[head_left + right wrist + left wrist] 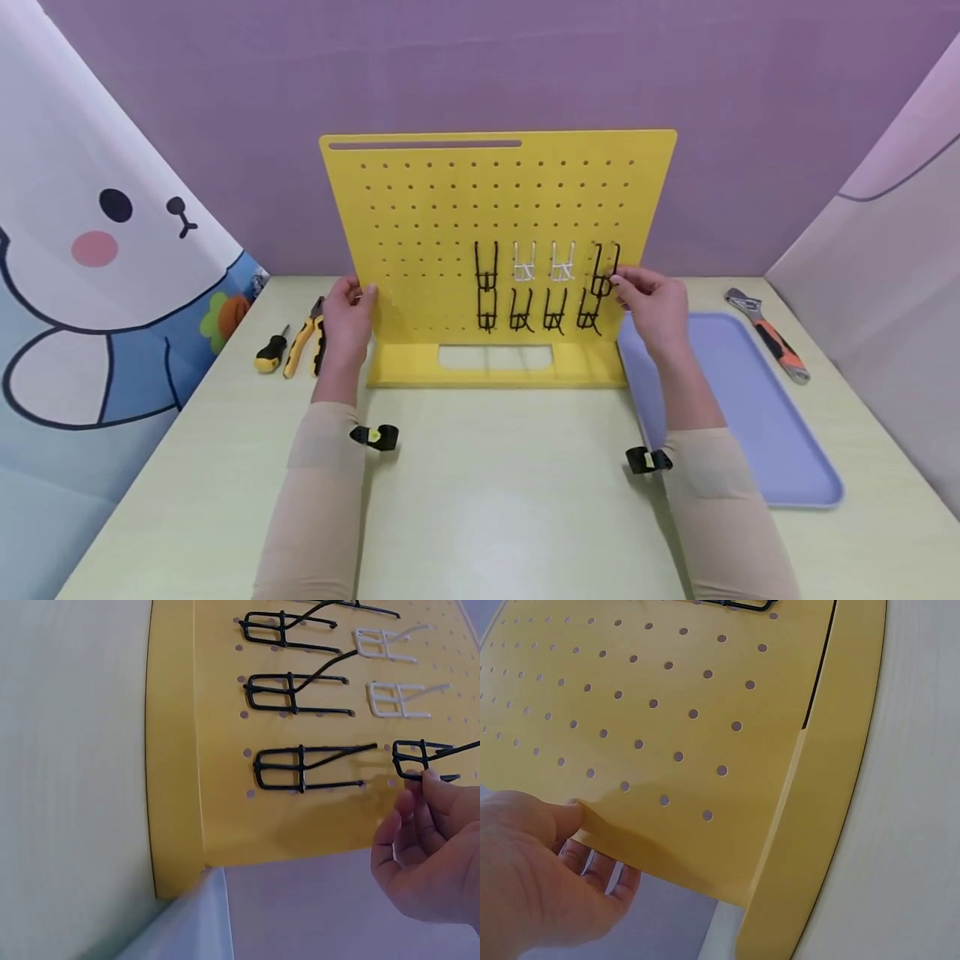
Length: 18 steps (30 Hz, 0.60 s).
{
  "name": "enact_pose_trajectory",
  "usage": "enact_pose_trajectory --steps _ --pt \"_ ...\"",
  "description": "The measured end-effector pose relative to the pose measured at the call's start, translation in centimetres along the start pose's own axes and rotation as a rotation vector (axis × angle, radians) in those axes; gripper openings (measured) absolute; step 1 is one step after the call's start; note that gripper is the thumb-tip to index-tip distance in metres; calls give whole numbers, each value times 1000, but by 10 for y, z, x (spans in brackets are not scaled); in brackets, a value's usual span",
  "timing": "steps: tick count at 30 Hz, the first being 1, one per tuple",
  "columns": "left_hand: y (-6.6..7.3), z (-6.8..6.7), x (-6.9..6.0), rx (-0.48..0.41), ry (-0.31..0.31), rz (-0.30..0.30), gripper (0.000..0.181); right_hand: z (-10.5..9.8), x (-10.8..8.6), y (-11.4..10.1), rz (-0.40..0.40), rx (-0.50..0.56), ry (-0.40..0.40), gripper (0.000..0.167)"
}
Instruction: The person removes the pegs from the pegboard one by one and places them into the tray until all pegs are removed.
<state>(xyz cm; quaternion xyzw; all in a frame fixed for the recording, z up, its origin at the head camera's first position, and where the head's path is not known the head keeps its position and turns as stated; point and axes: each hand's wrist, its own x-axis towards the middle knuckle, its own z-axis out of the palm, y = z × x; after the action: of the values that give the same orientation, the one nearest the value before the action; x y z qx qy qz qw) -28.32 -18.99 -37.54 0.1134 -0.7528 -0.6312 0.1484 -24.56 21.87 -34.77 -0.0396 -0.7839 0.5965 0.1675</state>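
A yellow pegboard point(420, 250) stands upright on its base. My left hand point(349, 321) grips its left edge, the thumb on the front face and the fingers behind, as the left wrist view also shows. At the right side my right hand point(654, 312) pinches a black wire hook point(411, 757) between thumb and fingers; the hook lies slightly tilted against the board at the right end of the upper row. Two white hooks point(523, 262) and another black hook point(486, 267) share that row. Below it hang several black hooks point(553, 312).
A purple tray point(735, 400) lies to the right, partly under my right forearm, with an orange-handled adjustable wrench point(772, 333) beyond it. On the left are a screwdriver point(270, 354) and yellow-handled pliers point(298, 346). A curtain hangs behind the board.
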Motion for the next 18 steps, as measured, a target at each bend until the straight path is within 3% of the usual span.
enact_pose_trajectory --steps 10,18 --pt "1 1 2 53 -9 4 29 -22 -9 4 -8 -67 -74 35" --pt "-2 -1 3 47 -16 -6 31 -43 -14 17 37 -147 -128 36"
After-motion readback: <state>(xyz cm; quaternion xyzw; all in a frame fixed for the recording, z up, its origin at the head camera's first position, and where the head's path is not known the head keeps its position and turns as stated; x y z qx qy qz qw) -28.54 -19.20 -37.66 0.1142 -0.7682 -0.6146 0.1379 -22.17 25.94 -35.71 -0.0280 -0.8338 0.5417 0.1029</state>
